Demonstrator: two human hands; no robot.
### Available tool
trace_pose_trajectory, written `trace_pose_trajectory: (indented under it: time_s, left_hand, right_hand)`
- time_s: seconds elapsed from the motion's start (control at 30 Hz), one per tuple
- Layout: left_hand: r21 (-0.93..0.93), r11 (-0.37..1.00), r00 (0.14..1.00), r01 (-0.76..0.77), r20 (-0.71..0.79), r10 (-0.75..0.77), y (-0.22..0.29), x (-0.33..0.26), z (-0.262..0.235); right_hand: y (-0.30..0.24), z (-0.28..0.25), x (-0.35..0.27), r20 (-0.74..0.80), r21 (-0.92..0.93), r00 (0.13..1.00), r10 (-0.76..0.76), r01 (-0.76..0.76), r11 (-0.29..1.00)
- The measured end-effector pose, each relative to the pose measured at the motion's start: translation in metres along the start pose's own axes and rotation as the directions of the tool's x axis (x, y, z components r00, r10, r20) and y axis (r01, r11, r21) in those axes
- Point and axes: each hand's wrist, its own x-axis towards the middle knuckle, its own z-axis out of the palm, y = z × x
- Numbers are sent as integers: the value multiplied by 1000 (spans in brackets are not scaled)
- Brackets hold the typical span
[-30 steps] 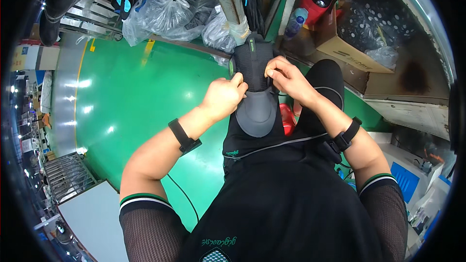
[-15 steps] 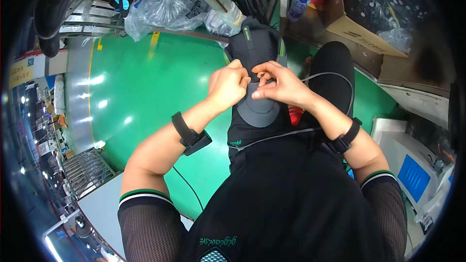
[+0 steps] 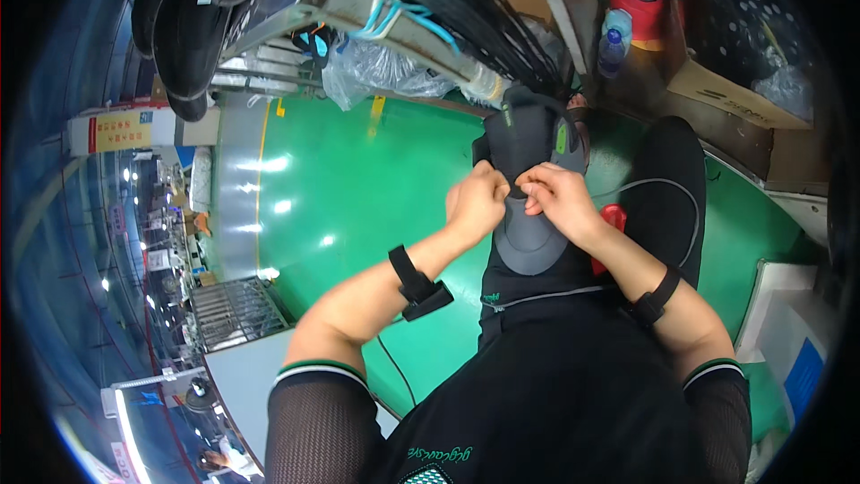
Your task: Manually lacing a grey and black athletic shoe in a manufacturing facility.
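Note:
A black and grey shoe (image 3: 533,246) with green accents rests over my left thigh, its rounded grey toe toward me. My left hand (image 3: 479,203) is closed at the left side of the shoe's opening, above the toe. From the other side, my right hand (image 3: 560,202) pinches thumb and fingers together close to the left fingertips. Both hands touch the upper near the tongue. Whatever lies in their fingertips is too small or hidden to make out. Each forearm wears a black strap, the left one with a small black box (image 3: 428,299).
Black cords (image 3: 484,22) hang from a metal rack beyond the shoe, beside clear plastic bags (image 3: 381,72). A bottle (image 3: 613,43) and a cardboard box (image 3: 739,99) stand far right. A grey cable (image 3: 573,292) crosses my lap by a red object (image 3: 612,226). The floor (image 3: 394,161) is green.
The view has shifted, so the shoe and both hands appear further right and lower. My right hand's thumb and fingers, earlier apart, have drawn together.

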Motion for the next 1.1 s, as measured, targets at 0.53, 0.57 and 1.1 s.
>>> trace_pose_trajectory:
  time_s: [0.53, 0.57, 1.1]
  left_hand:
    - [-320, 947, 998, -13, -68, -10, -13, -9, 15]
    - [-334, 942, 998, 7, -62, -29, -17, -8, 19]
    - [-7, 1000, 960, -17, 279, 18, -14, 14, -7]
  right_hand:
    - [5, -1, -7, -36, 74, 997, -67, 69, 995]
    - [5, -1, -4, -35, 50, 998, -56, 58, 997]
    - [3, 6, -1, -11, -76, 994, 108, -108, 991]
